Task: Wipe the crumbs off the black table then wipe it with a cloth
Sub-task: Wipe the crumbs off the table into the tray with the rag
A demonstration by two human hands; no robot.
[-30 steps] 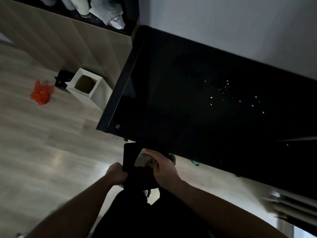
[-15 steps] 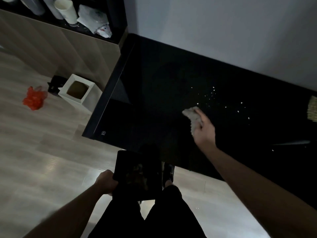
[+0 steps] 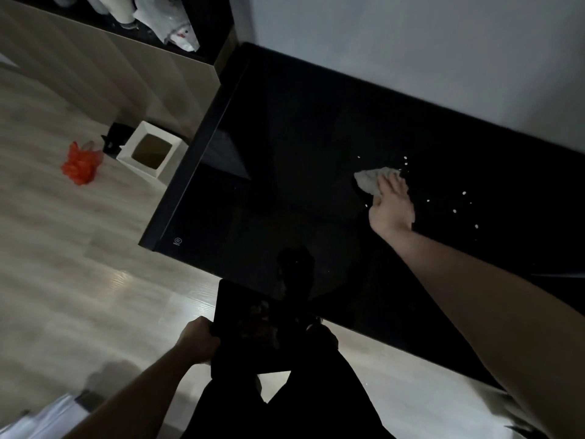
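The glossy black table [image 3: 285, 172] runs from the upper middle to the lower right, against a white wall. White crumbs [image 3: 454, 211] lie scattered on its right part. My right hand [image 3: 391, 205] presses a crumpled pale cloth [image 3: 370, 180] flat on the tabletop, right at the left edge of the crumb patch. My left hand [image 3: 198, 342] grips the left edge of a flat black tray [image 3: 240, 331], held below the table's near edge over my legs. Some dim bits lie on the tray.
A white square bin [image 3: 152, 150] stands on the wooden floor left of the table, with an orange plastic bag [image 3: 80, 164] beside it. A counter with cups and a white bag [image 3: 172, 25] sits at the upper left.
My right hand left the tray with the cloth and reached out onto the table, up to the crumbs. The tray stays in my left hand below the table edge.
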